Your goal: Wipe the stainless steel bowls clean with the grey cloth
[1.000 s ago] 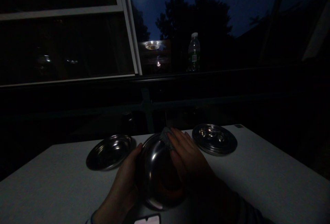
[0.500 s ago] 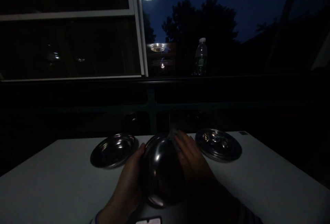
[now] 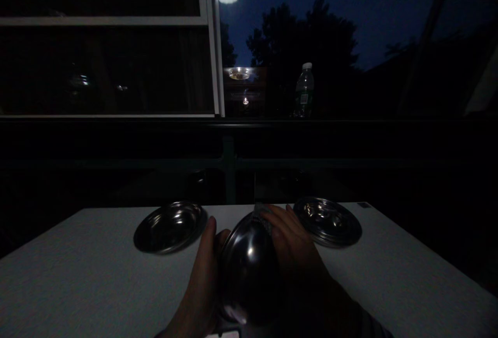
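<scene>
A shiny metal dish (image 3: 249, 273) is held up over the table, tilted with its rounded underside toward me. My left hand (image 3: 203, 276) grips its left side, thumb up along the rim. My right hand (image 3: 295, 247) lies over the upper right of the dish, fingers bent round a crumpled grey cloth (image 3: 262, 211) that is pressed to the metal near the rim. To the left rests a shallow metal dish (image 3: 171, 228), face up. At the right, several similar metal dishes (image 3: 327, 224) look stacked; dim light hides their exact number.
Everything stands on a white table (image 3: 97, 276). A phone (image 3: 226, 334) shows partly at the bottom edge, below the held dish. Beyond the table, a plastic bottle (image 3: 304, 92) is on the dark sill by the window (image 3: 212, 42). A small dark patch (image 3: 364, 205) marks the far right corner.
The held dish has turned and shifted slightly right and down. My left hand has moved right with it, and fingertips now show behind the rim. My right hand and the cloth sit slightly lower.
</scene>
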Demonstrator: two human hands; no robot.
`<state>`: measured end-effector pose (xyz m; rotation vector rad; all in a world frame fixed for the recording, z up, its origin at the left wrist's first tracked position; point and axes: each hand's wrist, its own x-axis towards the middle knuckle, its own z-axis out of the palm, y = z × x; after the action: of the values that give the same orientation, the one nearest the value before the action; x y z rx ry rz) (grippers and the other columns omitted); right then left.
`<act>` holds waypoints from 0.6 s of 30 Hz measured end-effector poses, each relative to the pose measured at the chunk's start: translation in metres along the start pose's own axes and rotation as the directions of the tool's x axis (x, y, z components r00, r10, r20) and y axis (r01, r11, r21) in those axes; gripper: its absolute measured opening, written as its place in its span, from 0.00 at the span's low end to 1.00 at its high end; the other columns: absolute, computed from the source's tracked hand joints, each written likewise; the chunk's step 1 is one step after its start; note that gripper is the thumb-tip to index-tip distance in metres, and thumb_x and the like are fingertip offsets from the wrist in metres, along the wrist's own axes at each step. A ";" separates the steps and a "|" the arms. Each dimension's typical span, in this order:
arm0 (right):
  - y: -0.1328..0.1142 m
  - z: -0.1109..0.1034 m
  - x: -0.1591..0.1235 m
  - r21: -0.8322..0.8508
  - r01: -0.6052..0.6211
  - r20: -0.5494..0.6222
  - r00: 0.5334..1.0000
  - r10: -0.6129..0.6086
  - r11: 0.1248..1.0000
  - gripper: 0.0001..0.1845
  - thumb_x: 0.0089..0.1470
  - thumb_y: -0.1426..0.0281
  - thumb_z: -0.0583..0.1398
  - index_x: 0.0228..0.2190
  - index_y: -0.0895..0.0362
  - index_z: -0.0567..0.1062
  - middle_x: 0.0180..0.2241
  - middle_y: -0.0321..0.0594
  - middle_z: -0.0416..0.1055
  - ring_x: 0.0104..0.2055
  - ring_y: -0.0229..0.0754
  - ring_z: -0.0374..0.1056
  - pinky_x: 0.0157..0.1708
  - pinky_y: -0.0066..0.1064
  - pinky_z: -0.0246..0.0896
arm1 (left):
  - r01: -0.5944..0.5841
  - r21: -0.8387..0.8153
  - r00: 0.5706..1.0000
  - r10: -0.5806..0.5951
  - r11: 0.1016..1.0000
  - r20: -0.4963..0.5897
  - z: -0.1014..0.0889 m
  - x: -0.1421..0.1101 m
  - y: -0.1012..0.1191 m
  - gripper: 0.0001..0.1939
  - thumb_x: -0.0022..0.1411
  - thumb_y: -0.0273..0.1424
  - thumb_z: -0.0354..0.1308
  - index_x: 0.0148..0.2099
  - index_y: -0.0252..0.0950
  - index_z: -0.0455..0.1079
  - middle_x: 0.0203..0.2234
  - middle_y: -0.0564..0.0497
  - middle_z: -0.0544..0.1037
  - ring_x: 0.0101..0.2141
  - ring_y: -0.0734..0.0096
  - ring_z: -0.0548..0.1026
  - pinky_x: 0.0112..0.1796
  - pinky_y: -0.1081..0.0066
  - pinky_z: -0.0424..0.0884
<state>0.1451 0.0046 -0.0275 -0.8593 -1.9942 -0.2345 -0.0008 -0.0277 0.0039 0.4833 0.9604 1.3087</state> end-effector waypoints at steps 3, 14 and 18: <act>-0.001 0.001 0.003 0.030 0.036 -0.016 0.999 -0.036 0.999 0.19 0.58 0.73 0.43 0.46 0.62 0.66 0.48 0.48 0.66 0.52 0.44 0.59 0.53 0.44 0.52 | 0.026 -0.044 1.000 -0.025 0.999 0.008 0.004 -0.003 0.000 0.26 0.54 0.49 0.50 0.14 0.35 0.58 0.09 0.59 0.57 0.12 0.80 0.58 0.15 0.78 0.55; -0.045 0.021 -0.011 -0.002 0.225 -0.052 0.973 -0.225 0.974 0.13 0.56 0.73 0.49 0.42 0.58 0.68 0.44 0.36 0.71 0.52 0.37 0.59 0.59 0.35 0.42 | -0.045 -0.121 0.996 0.034 0.992 -0.088 -0.001 -0.001 0.003 0.17 0.51 0.40 0.58 0.19 0.35 0.64 0.11 0.57 0.66 0.15 0.78 0.64 0.18 0.77 0.62; -0.042 0.033 -0.021 -0.025 0.342 -0.058 0.937 -0.343 0.939 0.12 0.57 0.73 0.49 0.38 0.58 0.70 0.44 0.36 0.71 0.54 0.36 0.58 0.61 0.34 0.38 | -0.118 -0.133 0.993 0.118 0.984 -0.005 -0.005 0.000 0.009 0.14 0.52 0.37 0.57 0.20 0.34 0.66 0.13 0.57 0.68 0.16 0.78 0.66 0.19 0.77 0.63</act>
<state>0.1022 -0.0208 -0.0553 -0.5001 -2.0774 -0.4696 -0.0102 -0.0263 0.0083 0.4440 0.8456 1.4685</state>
